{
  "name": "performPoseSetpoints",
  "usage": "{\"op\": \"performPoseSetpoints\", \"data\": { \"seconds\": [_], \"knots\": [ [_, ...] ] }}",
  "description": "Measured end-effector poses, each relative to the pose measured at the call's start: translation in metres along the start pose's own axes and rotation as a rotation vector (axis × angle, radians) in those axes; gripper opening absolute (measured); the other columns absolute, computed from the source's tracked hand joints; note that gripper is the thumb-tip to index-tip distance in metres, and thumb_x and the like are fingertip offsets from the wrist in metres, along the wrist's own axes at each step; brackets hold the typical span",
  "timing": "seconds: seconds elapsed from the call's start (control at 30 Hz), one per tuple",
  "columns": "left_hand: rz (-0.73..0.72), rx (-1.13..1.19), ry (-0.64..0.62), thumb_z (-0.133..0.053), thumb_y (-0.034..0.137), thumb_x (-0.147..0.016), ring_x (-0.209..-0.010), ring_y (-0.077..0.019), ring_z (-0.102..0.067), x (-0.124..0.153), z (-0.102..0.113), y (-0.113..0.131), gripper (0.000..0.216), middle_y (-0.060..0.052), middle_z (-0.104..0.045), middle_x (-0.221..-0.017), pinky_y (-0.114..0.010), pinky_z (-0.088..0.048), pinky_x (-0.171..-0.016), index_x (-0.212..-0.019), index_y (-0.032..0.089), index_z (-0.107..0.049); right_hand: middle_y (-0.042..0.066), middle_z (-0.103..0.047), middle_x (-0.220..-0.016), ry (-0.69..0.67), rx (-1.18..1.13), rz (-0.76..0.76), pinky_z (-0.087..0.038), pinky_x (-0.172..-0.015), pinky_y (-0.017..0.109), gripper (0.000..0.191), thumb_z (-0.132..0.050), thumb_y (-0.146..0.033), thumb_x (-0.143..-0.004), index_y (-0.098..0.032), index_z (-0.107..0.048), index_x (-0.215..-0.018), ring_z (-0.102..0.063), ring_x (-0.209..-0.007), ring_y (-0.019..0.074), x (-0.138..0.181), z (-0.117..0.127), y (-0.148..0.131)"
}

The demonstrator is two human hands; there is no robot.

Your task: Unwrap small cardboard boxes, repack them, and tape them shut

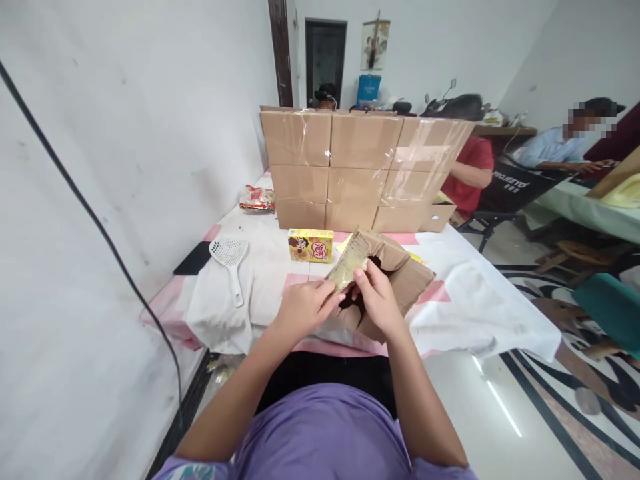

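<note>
Between my two hands is a small, shiny pale yellow plastic packet point(347, 270), partly see-through and crinkled. My left hand point(313, 300) pinches its lower left end, and the fingers of my right hand point(377, 297) close on its right end. Just behind and below the packet lies a brown cardboard box point(413, 283), tilted on the table, with a ragged dark opening that my right hand partly covers. A yellow printed carton point(310, 246) stands upright beyond my left hand. To the left, a white slotted skimmer point(233, 263) rests on the cloth.
Taped cardboard boxes point(357, 193) form a wall across the back of the table. A red and clear snack bag point(257, 199) lies at their left end. A dark flat object point(194, 259) is by the left wall. Two people sit beyond, at the right.
</note>
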State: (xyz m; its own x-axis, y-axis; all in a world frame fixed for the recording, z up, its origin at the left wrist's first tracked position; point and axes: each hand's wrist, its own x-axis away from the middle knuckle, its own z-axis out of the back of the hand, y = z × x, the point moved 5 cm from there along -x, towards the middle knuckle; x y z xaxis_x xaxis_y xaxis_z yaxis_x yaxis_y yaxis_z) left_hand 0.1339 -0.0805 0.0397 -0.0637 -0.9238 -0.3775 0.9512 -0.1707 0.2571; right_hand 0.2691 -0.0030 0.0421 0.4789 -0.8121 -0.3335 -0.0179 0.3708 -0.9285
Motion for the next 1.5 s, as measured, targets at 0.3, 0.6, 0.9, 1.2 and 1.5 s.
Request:
{"op": "performPoseSetpoints", "data": {
  "seconds": [0.3, 0.6, 0.9, 1.2, 1.5],
  "knots": [
    [0.005, 0.382, -0.065, -0.039, 0.041, -0.101, -0.058, -0.0135, -0.052, 0.004, -0.01, 0.016, 0.042, 0.001, -0.057, -0.06, -0.026, -0.031, -0.058, -0.071, 0.019, -0.057, 0.001, -0.055, -0.078, 0.054, -0.051, 0.055, -0.05, -0.065, 0.03, 0.028, -0.046, -0.051, -0.098, -0.025, -0.054, -0.091, -0.058, -0.069, 0.0189, 0.016, 0.012, -0.002],
    [-0.044, 0.268, -0.13, -0.05, 0.035, -0.094, -0.075, -0.018, -0.059, 0.015, -0.011, 0.039, 0.018, -0.001, -0.064, -0.082, -0.028, -0.04, -0.067, -0.084, 0.022, -0.056, 0.001, -0.062, -0.075, 0.073, -0.061, -0.079, -0.048, -0.049, 0.027, 0.035, -0.052, -0.056, -0.093, -0.021, -0.058, -0.092, -0.056, -0.057, 0.0158, 0.038, 0.008, 0.017],
    [-0.092, 0.227, -0.167, -0.046, 0.017, -0.093, -0.082, -0.0195, -0.065, 0.025, -0.017, 0.038, 0.021, -0.005, -0.071, -0.09, -0.029, -0.043, -0.071, -0.084, 0.022, -0.065, 0.0, -0.056, -0.047, -0.083, 0.059, -0.159, -0.04, -0.038, 0.021, 0.046, -0.048, -0.052, -0.094, -0.018, -0.057, -0.065, -0.053, -0.039, 0.0129, 0.05, -0.014, 0.029],
    [-0.063, 0.959, -0.005, -0.06, 0.035, -0.088, -0.052, -0.0109, -0.045, 0.021, 0.016, 0.014, 0.036, 0.002, -0.05, -0.055, -0.024, -0.035, -0.052, -0.057, 0.018, -0.053, 0.004, -0.066, -0.062, 0.158, -0.08, -0.073, -0.052, -0.059, 0.03, 0.046, -0.048, -0.055, -0.095, -0.019, -0.06, -0.068, -0.064, -0.059, 0.0202, 0.065, 0.001, 0.013],
    [0.023, 0.677, 0.173, -0.054, 0.035, -0.093, -0.062, -0.0135, -0.047, 0.039, 0.045, -0.005, 0.024, 0.003, -0.05, -0.067, -0.027, -0.036, -0.06, -0.074, 0.021, -0.051, 0.001, -0.058, -0.063, 0.184, 0.185, 0.116, -0.042, -0.06, 0.026, 0.042, -0.046, -0.046, -0.099, -0.018, -0.057, -0.069, -0.054, -0.061, 0.016, 0.081, 0.028, -0.025]
  ]
}}
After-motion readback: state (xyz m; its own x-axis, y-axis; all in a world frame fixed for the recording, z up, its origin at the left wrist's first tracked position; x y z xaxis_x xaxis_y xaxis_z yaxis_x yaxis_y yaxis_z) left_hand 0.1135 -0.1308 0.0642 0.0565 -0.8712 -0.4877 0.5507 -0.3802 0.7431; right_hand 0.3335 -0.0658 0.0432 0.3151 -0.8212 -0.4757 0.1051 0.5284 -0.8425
